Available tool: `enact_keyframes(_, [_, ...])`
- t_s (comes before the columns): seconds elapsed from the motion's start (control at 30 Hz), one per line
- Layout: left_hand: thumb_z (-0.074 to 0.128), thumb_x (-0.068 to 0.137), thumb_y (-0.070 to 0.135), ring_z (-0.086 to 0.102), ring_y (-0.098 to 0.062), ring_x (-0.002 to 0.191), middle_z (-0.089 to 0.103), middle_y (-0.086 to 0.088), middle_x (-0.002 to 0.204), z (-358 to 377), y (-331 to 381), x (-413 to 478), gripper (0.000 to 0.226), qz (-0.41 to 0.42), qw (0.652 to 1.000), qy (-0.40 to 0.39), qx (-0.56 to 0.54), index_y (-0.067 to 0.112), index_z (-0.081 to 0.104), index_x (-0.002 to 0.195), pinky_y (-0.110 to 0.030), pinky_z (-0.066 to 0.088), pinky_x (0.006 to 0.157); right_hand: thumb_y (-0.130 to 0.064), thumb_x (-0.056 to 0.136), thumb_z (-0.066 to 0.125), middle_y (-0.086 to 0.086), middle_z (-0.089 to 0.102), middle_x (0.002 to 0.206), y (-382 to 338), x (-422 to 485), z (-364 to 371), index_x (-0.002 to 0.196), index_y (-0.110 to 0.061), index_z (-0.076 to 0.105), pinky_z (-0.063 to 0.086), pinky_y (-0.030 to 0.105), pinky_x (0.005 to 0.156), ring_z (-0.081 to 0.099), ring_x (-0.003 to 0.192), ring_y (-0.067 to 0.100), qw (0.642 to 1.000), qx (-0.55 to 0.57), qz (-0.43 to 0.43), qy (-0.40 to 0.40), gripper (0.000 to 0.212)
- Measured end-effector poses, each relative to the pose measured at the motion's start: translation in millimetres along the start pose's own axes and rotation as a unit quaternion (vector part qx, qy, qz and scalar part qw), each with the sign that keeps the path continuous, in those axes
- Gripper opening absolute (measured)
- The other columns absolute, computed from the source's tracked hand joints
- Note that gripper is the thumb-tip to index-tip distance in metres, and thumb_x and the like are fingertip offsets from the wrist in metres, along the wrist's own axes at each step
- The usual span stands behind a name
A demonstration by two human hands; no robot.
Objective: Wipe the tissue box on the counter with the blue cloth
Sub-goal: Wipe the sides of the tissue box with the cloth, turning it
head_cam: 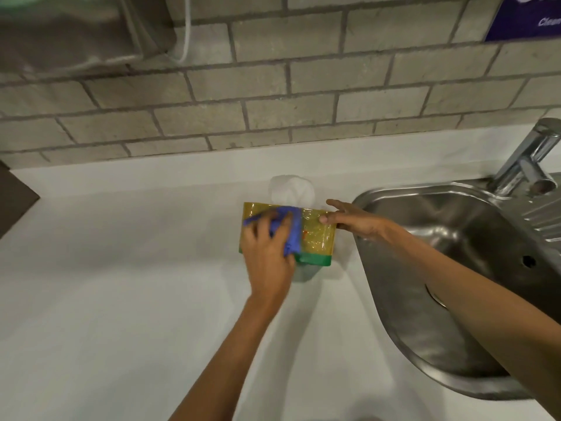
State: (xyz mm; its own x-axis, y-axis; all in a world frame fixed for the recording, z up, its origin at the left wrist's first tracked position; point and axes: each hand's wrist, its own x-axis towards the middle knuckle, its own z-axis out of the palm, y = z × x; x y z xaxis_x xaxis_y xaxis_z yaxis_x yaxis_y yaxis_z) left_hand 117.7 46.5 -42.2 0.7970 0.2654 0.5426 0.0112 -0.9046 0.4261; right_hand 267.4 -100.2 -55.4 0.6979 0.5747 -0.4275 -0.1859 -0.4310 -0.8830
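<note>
A yellow tissue box [318,237] with a green lower band stands on the white counter [121,268], a white tissue [292,189] sticking out of its top. My left hand [267,256] presses the blue cloth [290,230] flat against the box's near face, covering its left half. My right hand [353,220] grips the box's right end, thumb on the front and fingers over the top edge.
A steel sink [455,268] lies right of the box, its chrome tap [534,159] at the back right. A grey brick wall [273,95] rises behind the counter. A dark object [15,202] sits at the far left edge.
</note>
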Motion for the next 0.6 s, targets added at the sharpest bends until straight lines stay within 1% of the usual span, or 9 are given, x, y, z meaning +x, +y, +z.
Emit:
enact_keyframes(0.07, [0.069, 0.057, 0.005, 0.054, -0.032, 0.093, 0.069, -0.014, 0.104, 4, 5, -18, 0.047, 0.086, 0.996, -0.022, 0.012, 0.011, 0.071, 0.104, -0.037, 0.052, 0.069, -0.050, 0.046, 0.082, 0.014, 0.045, 0.140, 1, -1, -2, 0.146, -0.013, 0.011, 0.027, 0.040, 0.115, 0.046, 0.116, 0.019, 1.000, 0.001, 0.003, 0.003, 0.128])
enact_keyframes(0.1, [0.067, 0.057, 0.008, 0.049, -0.027, 0.095, 0.070, -0.013, 0.103, 3, 0, -25, 0.046, 0.104, 0.994, -0.026, 0.007, 0.013, 0.071, 0.103, -0.037, 0.051, 0.067, -0.051, 0.044, 0.082, 0.011, 0.050, 0.135, 1, -2, -3, 0.146, -0.014, 0.011, 0.026, 0.039, 0.115, 0.047, 0.116, 0.019, 1.000, -0.005, 0.005, 0.002, 0.130])
enact_keyframes(0.17, [0.068, 0.054, 0.001, 0.041, -0.024, 0.094, 0.070, -0.013, 0.102, 0, -11, -25, 0.048, 0.075, 0.997, -0.006, -0.013, 0.011, 0.071, 0.101, -0.038, 0.049, 0.066, -0.055, 0.040, 0.083, 0.009, 0.053, 0.128, 1, -5, -3, 0.146, -0.013, 0.010, 0.025, 0.040, 0.116, 0.047, 0.117, 0.019, 1.000, -0.015, 0.005, -0.004, 0.135])
enact_keyframes(0.27, [0.072, 0.053, -0.006, 0.053, -0.033, 0.091, 0.069, -0.016, 0.102, 0, -2, -14, 0.049, 0.013, 1.000, 0.018, -0.013, 0.009, 0.071, 0.101, -0.040, 0.049, 0.066, -0.052, 0.042, 0.077, 0.014, 0.039, 0.144, -2, -7, 1, 0.146, -0.012, 0.009, 0.027, 0.039, 0.115, 0.044, 0.125, 0.023, 1.000, -0.002, 0.004, -0.006, 0.130])
enact_keyframes(0.3, [0.075, 0.053, -0.004, 0.058, -0.037, 0.087, 0.069, -0.016, 0.102, 2, 7, -13, 0.050, 0.026, 1.000, 0.009, -0.005, 0.009, 0.071, 0.101, -0.039, 0.050, 0.066, -0.050, 0.045, 0.075, 0.015, 0.037, 0.146, -2, -7, 2, 0.146, -0.012, 0.009, 0.028, 0.039, 0.115, 0.043, 0.127, 0.024, 1.000, 0.002, 0.002, -0.005, 0.127])
enact_keyframes(0.37, [0.080, 0.051, 0.000, 0.060, -0.034, 0.087, 0.070, -0.013, 0.103, 7, 18, -19, 0.054, 0.082, 0.996, -0.016, 0.005, 0.012, 0.071, 0.103, -0.036, 0.050, 0.064, -0.046, 0.051, 0.073, 0.016, 0.038, 0.146, -3, -6, 3, 0.146, -0.012, 0.010, 0.028, 0.038, 0.115, 0.043, 0.127, 0.025, 1.000, 0.002, 0.000, -0.004, 0.119])
enact_keyframes(0.47, [0.082, 0.047, 0.001, 0.045, -0.023, 0.094, 0.072, -0.009, 0.100, 3, 4, -33, 0.055, 0.140, 0.990, -0.033, -0.006, 0.016, 0.073, 0.099, -0.032, 0.048, 0.060, -0.046, 0.051, 0.072, 0.016, 0.044, 0.141, -4, -9, 1, 0.146, -0.013, 0.009, 0.027, 0.037, 0.115, 0.046, 0.120, 0.022, 1.000, -0.019, 0.004, -0.010, 0.119])
enact_keyframes(0.53, [0.081, 0.045, -0.003, 0.041, -0.021, 0.093, 0.072, -0.009, 0.098, 0, -4, -35, 0.054, 0.117, 0.993, -0.016, -0.023, 0.015, 0.074, 0.095, -0.034, 0.047, 0.061, -0.044, 0.053, 0.072, 0.015, 0.045, 0.140, -4, -9, 1, 0.147, -0.012, 0.008, 0.026, 0.037, 0.115, 0.046, 0.118, 0.020, 1.000, -0.025, 0.004, -0.011, 0.118])
enact_keyframes(0.6, [0.080, 0.045, -0.004, 0.044, -0.022, 0.094, 0.072, -0.009, 0.098, -1, 2, -30, 0.055, 0.078, 0.996, -0.006, -0.032, 0.015, 0.074, 0.096, -0.034, 0.046, 0.062, -0.038, 0.063, 0.071, 0.015, 0.042, 0.142, -3, -7, 3, 0.146, -0.012, 0.008, 0.028, 0.036, 0.114, 0.045, 0.120, 0.021, 1.000, -0.019, 0.003, -0.011, 0.108])
